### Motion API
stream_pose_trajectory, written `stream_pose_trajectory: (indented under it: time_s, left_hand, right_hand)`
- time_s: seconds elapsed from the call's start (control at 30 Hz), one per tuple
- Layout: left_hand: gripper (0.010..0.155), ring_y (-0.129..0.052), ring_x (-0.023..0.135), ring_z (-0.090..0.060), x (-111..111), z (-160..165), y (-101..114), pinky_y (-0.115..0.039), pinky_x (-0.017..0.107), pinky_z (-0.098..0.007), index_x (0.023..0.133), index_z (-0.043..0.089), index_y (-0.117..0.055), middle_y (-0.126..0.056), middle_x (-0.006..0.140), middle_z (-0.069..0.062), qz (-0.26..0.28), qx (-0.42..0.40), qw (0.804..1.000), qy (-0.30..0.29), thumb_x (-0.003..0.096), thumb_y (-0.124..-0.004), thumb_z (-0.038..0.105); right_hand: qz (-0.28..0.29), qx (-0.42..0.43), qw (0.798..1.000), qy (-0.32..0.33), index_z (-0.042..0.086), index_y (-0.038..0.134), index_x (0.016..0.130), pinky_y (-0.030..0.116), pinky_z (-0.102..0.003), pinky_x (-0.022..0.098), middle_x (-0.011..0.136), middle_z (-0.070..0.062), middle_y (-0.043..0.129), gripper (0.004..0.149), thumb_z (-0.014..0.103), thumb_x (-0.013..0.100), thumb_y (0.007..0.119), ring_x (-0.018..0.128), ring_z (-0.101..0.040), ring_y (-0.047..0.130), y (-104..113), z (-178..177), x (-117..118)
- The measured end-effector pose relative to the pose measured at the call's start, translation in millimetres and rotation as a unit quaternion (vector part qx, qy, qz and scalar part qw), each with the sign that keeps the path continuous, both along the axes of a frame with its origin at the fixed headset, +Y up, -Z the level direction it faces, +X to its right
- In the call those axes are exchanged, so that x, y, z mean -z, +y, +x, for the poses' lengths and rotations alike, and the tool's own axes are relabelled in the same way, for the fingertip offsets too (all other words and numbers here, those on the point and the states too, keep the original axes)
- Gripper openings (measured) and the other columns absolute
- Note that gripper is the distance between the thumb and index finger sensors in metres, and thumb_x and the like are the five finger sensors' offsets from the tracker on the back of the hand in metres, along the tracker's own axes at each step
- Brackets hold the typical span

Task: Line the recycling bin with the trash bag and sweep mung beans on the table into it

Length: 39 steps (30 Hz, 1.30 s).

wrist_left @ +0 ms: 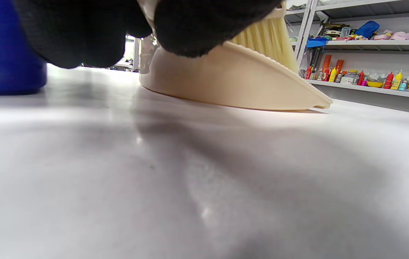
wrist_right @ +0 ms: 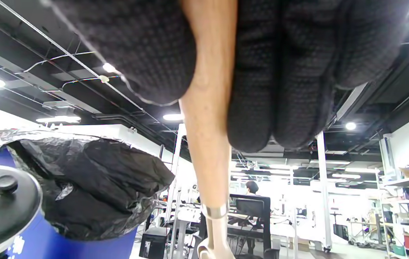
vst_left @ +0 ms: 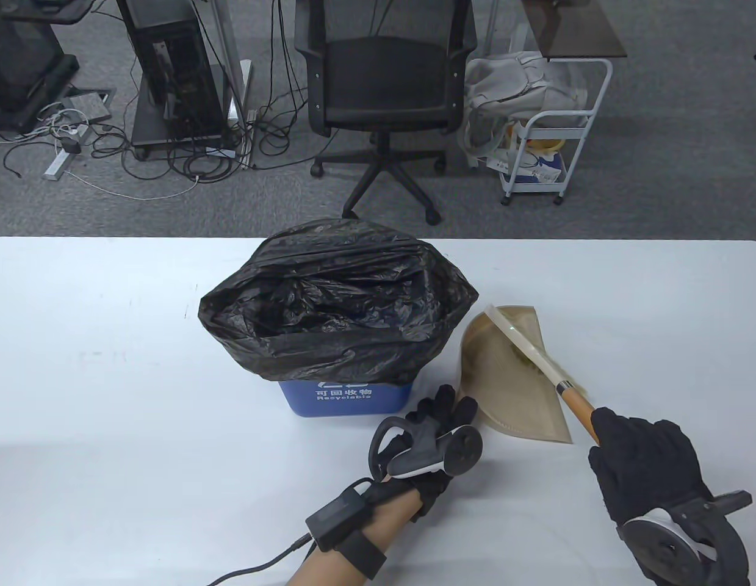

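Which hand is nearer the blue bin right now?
Left. The left hand rests just right of the bin, at the dustpan; the right hand grips the brush farther right.

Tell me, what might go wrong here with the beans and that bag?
The trash bag billows loosely over the blue bin, so its mouth may sag and catch poorly. The left hand only touches the dustpan at its edge; it could slide as the right hand works the brush, scattering beans.

black knit gloves, grey trackers, cabled wristband point(vst_left: 344, 530)
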State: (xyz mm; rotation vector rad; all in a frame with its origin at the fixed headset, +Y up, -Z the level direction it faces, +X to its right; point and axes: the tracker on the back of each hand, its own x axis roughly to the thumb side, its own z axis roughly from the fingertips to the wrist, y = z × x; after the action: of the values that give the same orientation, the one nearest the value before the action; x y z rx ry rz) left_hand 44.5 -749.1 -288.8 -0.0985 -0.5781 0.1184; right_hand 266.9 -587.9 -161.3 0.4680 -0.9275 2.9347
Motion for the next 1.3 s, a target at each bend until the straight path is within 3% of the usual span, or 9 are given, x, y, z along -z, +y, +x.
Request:
stream_pose_trajectory:
  time_s: [0.27, 0.4, 0.7, 1.0, 1.13, 1.3]
  left_hand:
    - [0.070, -0.073, 0.093, -0.068, 0.3, 0.0, 0.1, -0.074, 0.063, -0.073, 0.113, 0.010, -0.050, -0.048, 0.116, -0.037, 0.001, 0.001, 1.000, 0.001, 0.0492, -0.079, 0.005]
    - [0.070, -0.074, 0.093, -0.068, 0.5, -0.3, 0.0, -0.074, 0.063, -0.073, 0.113, 0.009, -0.051, -0.048, 0.116, -0.037, 0.000, 0.001, 1.000, 0.001, 0.0491, -0.079, 0.005]
    - [0.070, -0.074, 0.093, -0.068, 0.9, -0.6, 0.0, -0.074, 0.063, -0.073, 0.113, 0.010, -0.051, -0.048, 0.116, -0.037, 0.001, 0.001, 1.000, 0.003, 0.0490, -0.080, 0.005]
    - [0.070, -0.074, 0.093, -0.068, 1.1, -0.6, -0.2, -0.074, 0.062, -0.073, 0.112, 0.010, -0.051, -0.049, 0.116, -0.037, 0.003, 0.002, 1.000, 0.003, 0.0488, -0.080, 0.005]
    - [0.070, -0.074, 0.093, -0.068, 1.0, -0.7, -0.4, -0.074, 0.062, -0.073, 0.112, 0.010, -0.051, -0.048, 0.116, -0.037, 0.004, 0.003, 1.000, 0.003, 0.0488, -0.080, 0.005]
    - [0.070, -0.074, 0.093, -0.068, 1.2, -0.8, -0.4, -0.074, 0.062, -0.073, 0.112, 0.010, -0.051, -0.049, 0.116, -0.037, 0.004, 0.004, 1.000, 0.004, 0.0487, -0.080, 0.005]
  right_hand:
    - [-0.011, -0.048, 0.997, -0.059, -0.002, 0.087, 0.090, 0.076, -0.067, 0.055, 0.069, -0.027, 0.103, 0.056, 0.029, 0.043, 0.086, 0.062, -0.047, 0.105, -7.3, 2.4, 14.2]
    - [-0.030, -0.005, 0.999, -0.039, -0.002, 0.087, 0.090, 0.076, -0.067, 0.055, 0.068, -0.027, 0.103, 0.056, 0.028, 0.043, 0.086, 0.062, -0.047, 0.105, -7.6, 2.1, 15.9]
    - [0.001, 0.025, 1.000, 0.019, -0.001, 0.087, 0.090, 0.076, -0.067, 0.055, 0.069, -0.026, 0.103, 0.055, 0.028, 0.043, 0.086, 0.062, -0.047, 0.105, 8.7, -13.7, 4.7]
    - [-0.002, -0.013, 0.998, -0.066, -0.002, 0.088, 0.089, 0.076, -0.067, 0.054, 0.068, -0.027, 0.103, 0.055, 0.029, 0.044, 0.086, 0.061, -0.047, 0.105, 1.4, -3.5, 16.5]
    - [-0.035, 0.027, 0.998, -0.045, -0.003, 0.088, 0.089, 0.076, -0.067, 0.053, 0.067, -0.028, 0.103, 0.055, 0.028, 0.044, 0.087, 0.060, -0.048, 0.105, -3.4, -3.6, 17.0]
    - [-0.014, 0.013, 1.000, -0.001, -0.002, 0.088, 0.089, 0.077, -0.067, 0.054, 0.067, -0.027, 0.104, 0.055, 0.029, 0.043, 0.086, 0.060, -0.047, 0.106, 1.2, -22.3, 5.7]
